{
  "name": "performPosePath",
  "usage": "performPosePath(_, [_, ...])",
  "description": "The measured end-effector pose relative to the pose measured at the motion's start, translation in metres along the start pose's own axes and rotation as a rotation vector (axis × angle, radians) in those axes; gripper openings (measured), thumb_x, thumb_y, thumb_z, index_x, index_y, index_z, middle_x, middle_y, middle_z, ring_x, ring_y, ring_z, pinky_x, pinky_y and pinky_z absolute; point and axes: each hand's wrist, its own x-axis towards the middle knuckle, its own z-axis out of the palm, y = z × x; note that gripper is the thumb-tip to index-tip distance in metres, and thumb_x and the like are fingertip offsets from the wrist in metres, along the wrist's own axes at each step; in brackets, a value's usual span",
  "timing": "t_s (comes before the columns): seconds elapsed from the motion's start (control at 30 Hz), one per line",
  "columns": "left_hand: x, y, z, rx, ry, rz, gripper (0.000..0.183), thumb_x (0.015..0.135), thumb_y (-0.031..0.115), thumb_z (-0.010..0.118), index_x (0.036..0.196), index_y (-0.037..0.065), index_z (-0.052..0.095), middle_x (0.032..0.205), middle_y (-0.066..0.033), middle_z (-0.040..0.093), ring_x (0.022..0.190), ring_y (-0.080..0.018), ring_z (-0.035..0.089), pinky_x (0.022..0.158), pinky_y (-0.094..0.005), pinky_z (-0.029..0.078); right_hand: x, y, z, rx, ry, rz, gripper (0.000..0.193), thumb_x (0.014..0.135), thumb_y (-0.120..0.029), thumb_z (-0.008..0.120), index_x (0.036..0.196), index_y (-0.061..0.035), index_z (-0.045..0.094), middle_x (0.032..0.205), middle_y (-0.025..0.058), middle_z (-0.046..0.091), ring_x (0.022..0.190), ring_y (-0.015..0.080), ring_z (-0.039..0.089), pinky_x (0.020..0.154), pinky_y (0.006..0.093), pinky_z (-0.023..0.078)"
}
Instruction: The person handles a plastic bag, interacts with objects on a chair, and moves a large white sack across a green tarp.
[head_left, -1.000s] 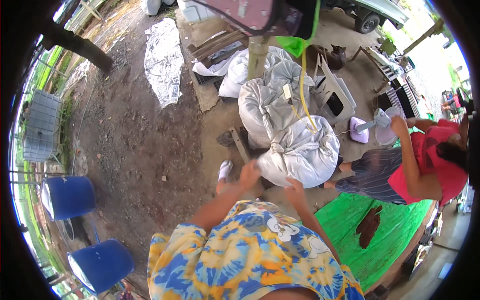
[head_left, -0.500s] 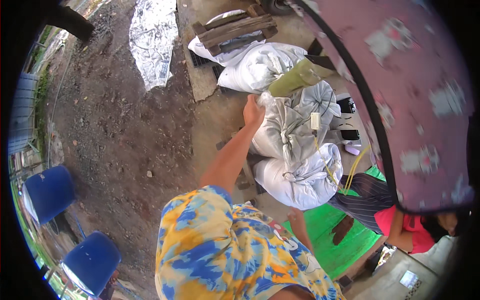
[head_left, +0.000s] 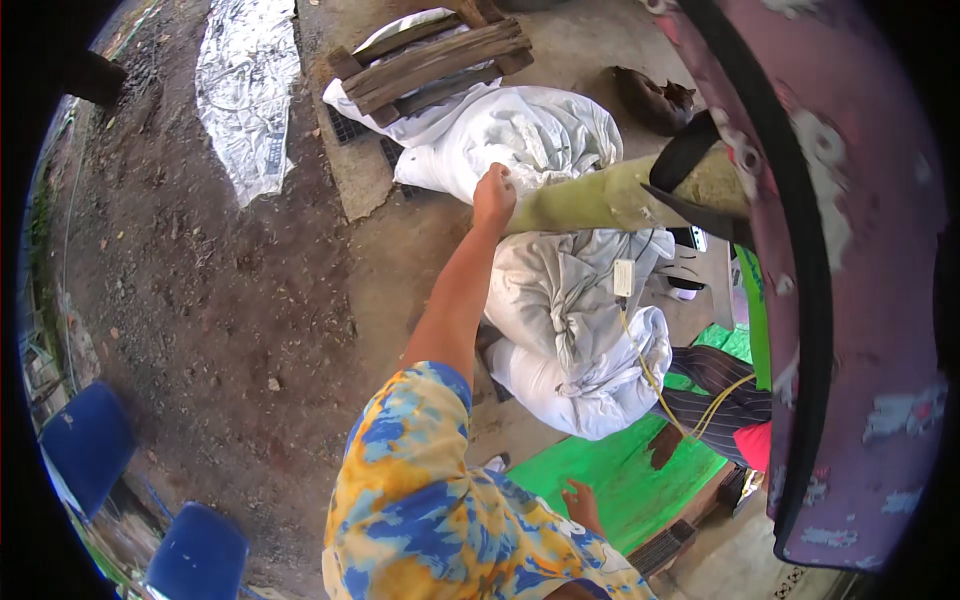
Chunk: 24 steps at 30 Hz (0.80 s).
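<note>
My left hand [head_left: 495,197] is raised at the near edge of a full white sack [head_left: 545,125], beside the end of a thick greenish post [head_left: 590,197]. Its fingers are curled closed, and whatever lies inside them is hidden. Just below the post is a greyish-white sack [head_left: 545,290] with its cloth twisted into a knot, and another white sack [head_left: 590,395] sits against it. My right hand [head_left: 580,500] hangs low by my patterned shirt, fingers apart, holding nothing, above a bright green surface [head_left: 640,490].
A wooden frame [head_left: 430,65] rests on the far white sack. A dark animal [head_left: 655,100] lies on the floor. Pink-purple cloth [head_left: 860,300] with black edging hangs at right. A yellow cord [head_left: 645,365] runs from a small white box [head_left: 624,278]. Another person's striped trousers [head_left: 715,375] show nearby. Blue barrels [head_left: 200,550] stand left.
My left hand has moved up and slightly left, from the knotted sack to beside the far white sack. The view has shifted, showing more post and the animal. My right hand's fingers now show apart.
</note>
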Motion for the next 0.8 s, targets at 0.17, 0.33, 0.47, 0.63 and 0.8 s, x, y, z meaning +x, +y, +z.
performPosePath(0.17, [0.031, -0.026, 0.053, 0.002, -0.241, 0.035, 0.012, 0.066, 0.010, 0.053, 0.077, 0.010, 0.057, 0.072, -0.0164, 0.058, 0.072, -0.0323, 0.056, 0.063, -0.0395, 0.043, 0.004, -0.007, 0.002, 0.033, -0.076, 0.101, 0.034, 0.079, -0.024, 0.055, 0.109, -0.0080, 0.050, 0.102, 0.0181, 0.047, 0.078, 0.0231, 0.057, 0.069, 0.0320, 0.045])
performPosePath(0.33, [0.056, -0.030, 0.073, 0.531, -0.656, 0.179, 0.012, 0.069, 0.017, 0.053, 0.075, 0.018, 0.063, 0.096, -0.0123, 0.055, 0.095, -0.0272, 0.049, 0.075, -0.0394, 0.040, 0.022, 0.015, 0.012, 0.044, -0.084, 0.149, 0.038, 0.077, -0.028, 0.058, 0.109, -0.0092, 0.051, 0.102, 0.0177, 0.048, 0.078, 0.0236, 0.057, 0.070, 0.0322, 0.045])
performPosePath(0.47, [0.053, -0.061, 0.100, 0.693, -0.485, 0.418, 0.019, 0.076, 0.019, 0.046, 0.091, 0.016, 0.058, 0.095, -0.0071, 0.052, 0.097, -0.0239, 0.046, 0.084, -0.0392, 0.033, 0.040, 0.042, 0.018, 0.052, -0.094, 0.128, 0.043, 0.073, -0.031, 0.061, 0.108, -0.0084, 0.052, 0.103, 0.0175, 0.048, 0.079, 0.0238, 0.057, 0.070, 0.0329, 0.045])
performPosePath(0.63, [0.050, -0.052, 0.110, 0.857, -0.426, 0.363, 0.025, 0.075, 0.017, 0.048, 0.101, 0.015, 0.048, 0.102, -0.0082, 0.049, 0.097, -0.0210, 0.046, 0.081, -0.0363, 0.033, 0.059, 0.018, 0.021, 0.050, 0.015, 0.180, 0.048, 0.071, -0.030, 0.063, 0.109, -0.0040, 0.050, 0.100, 0.0188, 0.050, 0.081, 0.0253, 0.057, 0.073, 0.0341, 0.045])
performPosePath(0.8, [0.042, -0.024, 0.068, 0.534, -0.648, 0.032, 0.042, 0.069, 0.018, 0.055, 0.110, 0.015, 0.044, 0.111, -0.0093, 0.042, 0.103, -0.0243, 0.045, 0.082, -0.0392, 0.038, 0.055, -0.003, 0.008, -0.060, -0.057, 0.057, 0.047, 0.073, -0.028, 0.063, 0.109, -0.0020, 0.050, 0.097, 0.0196, 0.051, 0.079, 0.0248, 0.057, 0.070, 0.0334, 0.045])
